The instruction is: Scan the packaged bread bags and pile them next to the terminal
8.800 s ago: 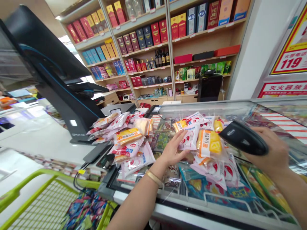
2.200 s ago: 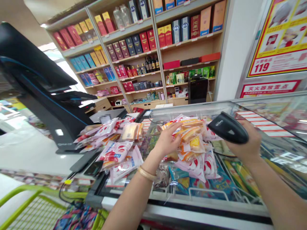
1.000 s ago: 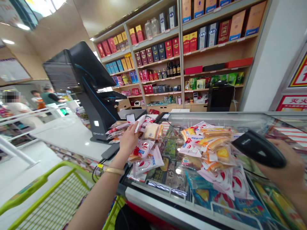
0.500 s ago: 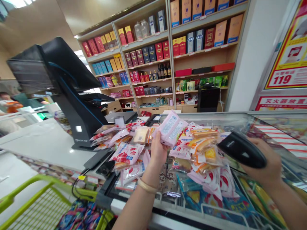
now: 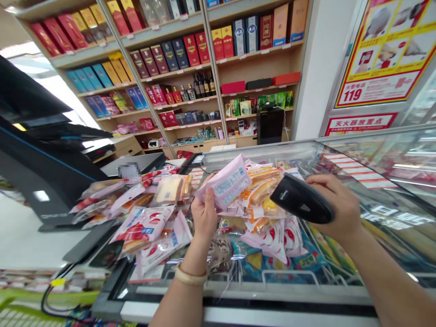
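Observation:
My left hand grips a pink packet of bread by its left edge, with the printed back facing up. To its right, my right hand is wrapped around a black handheld barcode scanner, whose head points left at the packet with a gap between them. Under and behind the packet lies a pile of orange-and-clear bread packets on the glass lid. More pink bread packets lie left of my left wrist. What is inside the held packet is hidden.
Below the glass sits a freezer with wire baskets and blue bags. On the left a checkout terminal stands on a white counter. A green shopping cart is at lower left. Shelves of boxed bottles line the back.
The view has swung right, so the shelves and terminal sit further left. The scanner has come nearer the pink packet, and the packet has tilted in my left hand.

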Tool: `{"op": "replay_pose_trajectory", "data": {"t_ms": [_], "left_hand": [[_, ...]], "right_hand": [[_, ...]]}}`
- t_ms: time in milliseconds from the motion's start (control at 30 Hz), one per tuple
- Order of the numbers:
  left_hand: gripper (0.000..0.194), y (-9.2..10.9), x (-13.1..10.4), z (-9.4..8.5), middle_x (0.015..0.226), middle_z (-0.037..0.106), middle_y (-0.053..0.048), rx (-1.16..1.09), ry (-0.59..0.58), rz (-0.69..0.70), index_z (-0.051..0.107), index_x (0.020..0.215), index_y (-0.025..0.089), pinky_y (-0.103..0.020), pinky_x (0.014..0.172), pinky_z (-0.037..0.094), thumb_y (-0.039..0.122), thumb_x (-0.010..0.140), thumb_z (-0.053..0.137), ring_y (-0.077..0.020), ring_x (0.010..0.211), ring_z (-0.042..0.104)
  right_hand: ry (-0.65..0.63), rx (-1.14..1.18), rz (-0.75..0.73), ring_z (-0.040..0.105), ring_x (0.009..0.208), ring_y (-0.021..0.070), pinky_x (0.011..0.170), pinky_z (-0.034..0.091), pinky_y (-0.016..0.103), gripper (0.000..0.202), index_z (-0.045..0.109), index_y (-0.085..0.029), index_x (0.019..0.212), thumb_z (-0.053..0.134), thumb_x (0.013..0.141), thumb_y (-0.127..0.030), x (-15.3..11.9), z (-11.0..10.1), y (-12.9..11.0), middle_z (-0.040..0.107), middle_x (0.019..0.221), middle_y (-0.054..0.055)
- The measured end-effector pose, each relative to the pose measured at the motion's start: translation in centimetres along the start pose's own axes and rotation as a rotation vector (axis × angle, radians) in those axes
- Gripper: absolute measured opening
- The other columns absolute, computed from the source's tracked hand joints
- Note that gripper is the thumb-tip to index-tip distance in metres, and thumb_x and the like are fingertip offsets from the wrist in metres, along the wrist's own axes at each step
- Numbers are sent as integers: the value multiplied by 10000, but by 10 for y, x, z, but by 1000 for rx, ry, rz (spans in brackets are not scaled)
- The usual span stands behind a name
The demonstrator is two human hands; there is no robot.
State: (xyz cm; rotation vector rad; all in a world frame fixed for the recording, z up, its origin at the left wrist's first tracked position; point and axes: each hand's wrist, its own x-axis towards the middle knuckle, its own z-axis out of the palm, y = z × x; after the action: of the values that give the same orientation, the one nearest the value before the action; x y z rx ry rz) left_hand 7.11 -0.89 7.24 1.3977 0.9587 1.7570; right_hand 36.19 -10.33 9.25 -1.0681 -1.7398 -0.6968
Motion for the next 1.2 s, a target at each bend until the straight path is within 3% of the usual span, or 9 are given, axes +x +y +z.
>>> {"op": "replay_pose_trajectory", "data": {"t_ms": [400, 533, 633, 700, 833, 967, 1033, 1200], "left_hand": [[521, 0, -1, -2, 1039, 827, -81, 138, -11, 74, 790, 999, 234, -378, 965, 625, 711, 931, 592, -289, 1122, 762], [557, -1, -2, -2, 1057, 826, -88, 127, -13, 61, 792, 1082, 215, -369, 944, 628, 711, 937, 584, -289, 1119, 760], [533, 1, -4, -1, 1162, 813, -102, 170, -28, 140, 780, 1200, 217, -363, 996, 603, 647, 994, 542, -276, 1164, 744], [488, 1, -4, 2, 1261, 785, -115, 238, -106, 271, 751, 1296, 220, -377, 1077, 557, 557, 1040, 506, -267, 1231, 713], [426, -3, -2, 14, 1446, 684, -134, 445, -421, 538, 694, 1413, 268, -437, 1147, 494, 361, 1059, 476, -266, 1341, 635], [484, -2, -2, 24, 1530, 609, -130, 651, -655, 643, 666, 1449, 322, -506, 1169, 440, 230, 1015, 473, -294, 1417, 559], [522, 2, -2, 24, 1579, 563, -132, 706, -747, 653, 599, 1519, 324, -535, 1206, 384, 277, 1011, 489, -315, 1465, 508], [733, 14, -4, 24, 1662, 476, -128, 732, -909, 602, 462, 1618, 327, -590, 1301, 187, 628, 960, 577, -370, 1576, 354]], "right_hand": [[-51, -21, 20, 702, 840, 213, 729, 547, 340, 158, 687, -228, 954, 661, 798, -232, -1, 5, 2, 713, 987, 73], [-42, 16, 39, 698, 836, 209, 722, 549, 334, 206, 699, -233, 970, 667, 769, -200, -2, 5, 2, 709, 989, 65], [7, 21, 39, 698, 846, 219, 711, 550, 342, 240, 696, -237, 1011, 688, 773, -205, -3, 4, 6, 705, 995, 66], [68, 16, 60, 692, 840, 230, 711, 556, 358, 248, 695, -234, 1017, 723, 771, -225, -4, 5, 11, 701, 984, 71], [177, -45, 130, 688, 806, 230, 700, 572, 370, 235, 691, -230, 967, 774, 748, -225, -8, 8, 25, 695, 942, 65], [227, -88, 166, 694, 791, 220, 688, 582, 357, 219, 667, -229, 923, 768, 729, -219, -12, 13, 36, 692, 926, 51], [232, -91, 188, 688, 775, 212, 680, 580, 349, 212, 654, -232, 907, 754, 722, -212, -13, 16, 38, 689, 909, 40], [220, -99, 204, 676, 776, 204, 660, 559, 329, 201, 648, -227, 899, 753, 728, -220, -15, 20, 38, 682, 902, 38]]}}
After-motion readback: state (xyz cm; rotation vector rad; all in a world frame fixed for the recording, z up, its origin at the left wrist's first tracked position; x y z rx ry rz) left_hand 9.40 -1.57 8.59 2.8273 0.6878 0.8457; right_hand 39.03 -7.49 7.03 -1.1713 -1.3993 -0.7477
